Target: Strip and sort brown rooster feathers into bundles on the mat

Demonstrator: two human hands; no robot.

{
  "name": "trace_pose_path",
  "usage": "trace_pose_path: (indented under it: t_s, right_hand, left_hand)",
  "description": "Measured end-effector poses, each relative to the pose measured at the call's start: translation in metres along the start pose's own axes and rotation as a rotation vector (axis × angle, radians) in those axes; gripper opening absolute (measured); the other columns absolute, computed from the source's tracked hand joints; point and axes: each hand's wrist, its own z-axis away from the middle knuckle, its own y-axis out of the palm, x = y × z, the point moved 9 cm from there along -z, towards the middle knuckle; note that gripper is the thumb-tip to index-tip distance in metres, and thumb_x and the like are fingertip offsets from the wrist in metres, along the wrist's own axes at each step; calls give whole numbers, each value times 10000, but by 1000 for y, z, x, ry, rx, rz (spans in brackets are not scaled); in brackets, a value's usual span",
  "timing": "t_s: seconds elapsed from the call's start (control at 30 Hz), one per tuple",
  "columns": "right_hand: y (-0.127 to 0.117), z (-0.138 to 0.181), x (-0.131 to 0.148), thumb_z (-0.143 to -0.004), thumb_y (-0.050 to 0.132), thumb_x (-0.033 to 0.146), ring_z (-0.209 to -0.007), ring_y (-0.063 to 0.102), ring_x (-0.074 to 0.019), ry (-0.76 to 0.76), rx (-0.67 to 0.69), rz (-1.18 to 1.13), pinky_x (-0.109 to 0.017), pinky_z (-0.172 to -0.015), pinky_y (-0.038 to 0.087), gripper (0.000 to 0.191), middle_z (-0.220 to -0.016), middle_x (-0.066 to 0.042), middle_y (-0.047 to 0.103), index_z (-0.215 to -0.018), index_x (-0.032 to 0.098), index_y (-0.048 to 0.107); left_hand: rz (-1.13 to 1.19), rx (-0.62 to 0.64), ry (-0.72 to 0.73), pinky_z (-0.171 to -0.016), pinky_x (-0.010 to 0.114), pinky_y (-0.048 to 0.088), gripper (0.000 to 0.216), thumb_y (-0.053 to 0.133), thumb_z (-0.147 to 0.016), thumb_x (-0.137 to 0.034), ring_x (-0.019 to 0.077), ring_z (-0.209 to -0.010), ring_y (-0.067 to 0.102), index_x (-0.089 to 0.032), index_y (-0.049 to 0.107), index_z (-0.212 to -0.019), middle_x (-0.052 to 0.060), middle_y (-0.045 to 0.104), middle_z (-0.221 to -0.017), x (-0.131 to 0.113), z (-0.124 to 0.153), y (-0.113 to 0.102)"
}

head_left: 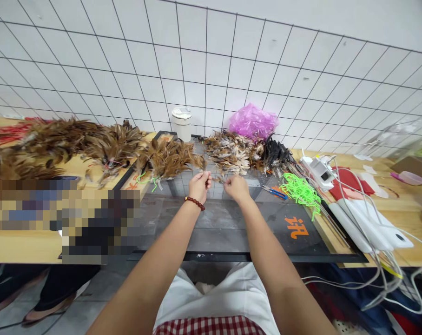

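Over the dark glass tabletop (218,237), my left hand (198,187), with a beaded bracelet at its wrist, pinches a brown feather (199,162) that rises from the fingertips. Close by, the fingers of my right hand (237,188) are pinched on a small brown feather tuft (219,179) in the gap between the hands; its exact shape is too small to tell. Just beyond my left hand lies a brown feather pile (167,157) with bright green string ends (154,184). Behind my right hand is a heap of mottled brown and cream feathers (232,156).
Black feathers (275,156), a pink plastic bag (253,121) and a lidded white cup (182,124) stand behind. Blue-handled snips (276,192) lie beside green strings (301,190). To the right are white cables (374,209); more feathers (64,139) and a blurred patch are left.
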Motion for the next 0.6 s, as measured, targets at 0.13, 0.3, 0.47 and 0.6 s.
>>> trace_pose_path:
  t_s: [0.13, 0.3, 0.47, 0.6]
  right_hand:
    - [4, -9, -4, -720, 533, 264, -733, 543, -159, -28, -54, -364, -285, -716, 406, 124, -784, -40, 624, -712, 176, 620]
    - [14, -14, -13, -622, 598, 305, -579, 479, -102, 116, -38, -1005, -239, -597, 402, 215, -658, 26, 550, -788, 173, 564]
    - [21, -8, 2, -561, 659, 339, -529, 456, -83, 172, 157, -1305, -224, -547, 386, 235, -596, 43, 520, -690, 186, 537]
    - [19, -4, 9, -568, 667, 321, -549, 481, -83, 144, 184, -1333, -226, -575, 394, 204, -602, 30, 556, -629, 179, 532]
  left_hand:
    - [-3, 1, -6, -411, 146, 303, 196, 718, -664, -237, 27, -458, 443, -94, 607, -738, -14, 535, -576, 0, 0, 0]
    - [-3, 11, -10, -412, 141, 315, 178, 715, -668, -222, 28, -471, 459, -95, 621, -751, -10, 546, -589, 1, 0, 0]
    - [-53, 92, -77, -430, 155, 369, 159, 709, -685, -216, 46, -483, 501, -90, 625, -733, 19, 581, -614, 6, 2, 6]
    - [-133, 191, -158, -501, 211, 466, 158, 707, -696, -212, 103, -557, 592, -79, 636, -743, 80, 640, -689, 14, 5, 11]
